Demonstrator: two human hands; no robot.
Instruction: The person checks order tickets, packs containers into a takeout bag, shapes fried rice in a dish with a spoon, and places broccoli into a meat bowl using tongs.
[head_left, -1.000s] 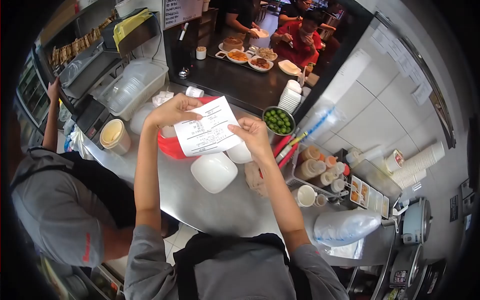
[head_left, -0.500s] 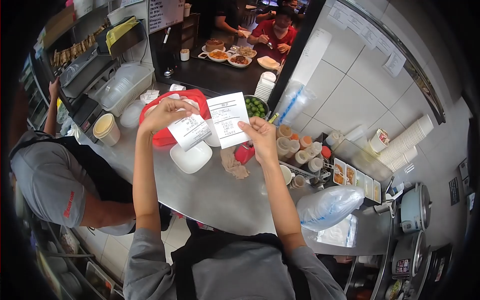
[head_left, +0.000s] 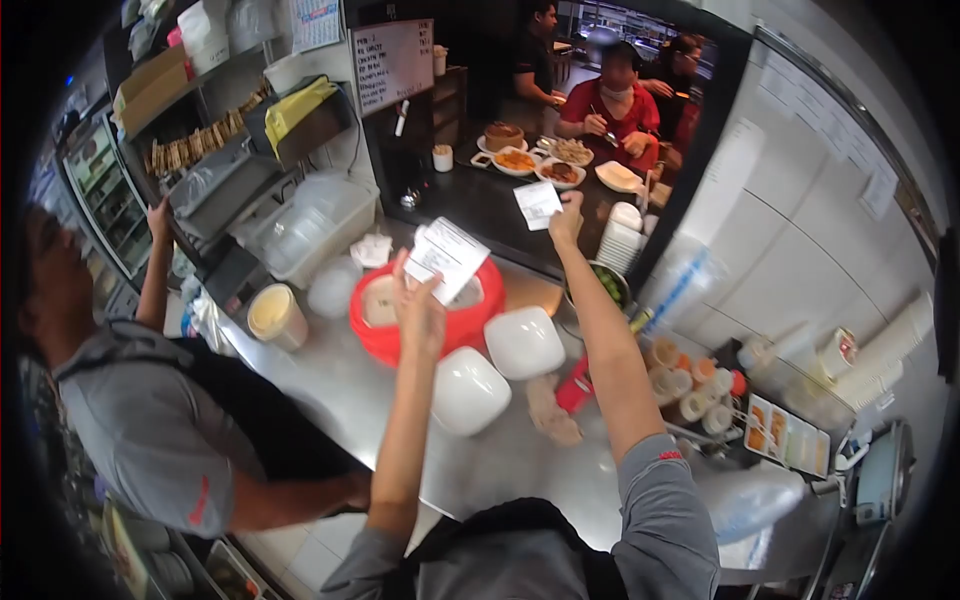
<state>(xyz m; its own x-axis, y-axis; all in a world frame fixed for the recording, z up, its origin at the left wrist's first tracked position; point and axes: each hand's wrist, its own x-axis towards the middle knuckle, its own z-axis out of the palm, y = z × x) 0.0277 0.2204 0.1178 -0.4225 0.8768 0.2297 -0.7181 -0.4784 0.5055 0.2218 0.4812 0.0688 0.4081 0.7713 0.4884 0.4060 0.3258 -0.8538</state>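
Note:
A white printed receipt point(head_left: 450, 262) is gripped in my left hand point(head_left: 420, 315), above a red, round-edged container point(head_left: 375, 338) with white contents. My right hand point(head_left: 566, 222) reaches out over the dark pass-through counter point(head_left: 470, 205), pinching a smaller-looking printed receipt point(head_left: 538, 204) by its right edge. Two empty white bowls, one nearer me point(head_left: 470, 390) and one farther off point(head_left: 525, 343), lie on the steel counter between my forearms. Beside them are a crumpled beige cloth point(head_left: 550, 412) and a red object point(head_left: 575, 388).
Plated dishes point(head_left: 515, 160) stand on the pass-through, with a person in red point(head_left: 625, 125) behind them. To my left is a co-worker in grey point(head_left: 150, 420). Squeeze bottles point(head_left: 695, 385) and a plastic bag point(head_left: 750, 500) sit at right; a lidded tub point(head_left: 277, 315) stands at left.
The two receipts have moved apart. My right hand has gone forward and right to the pass-through with one; my left hand has shifted right, holding the other. The view has turned left.

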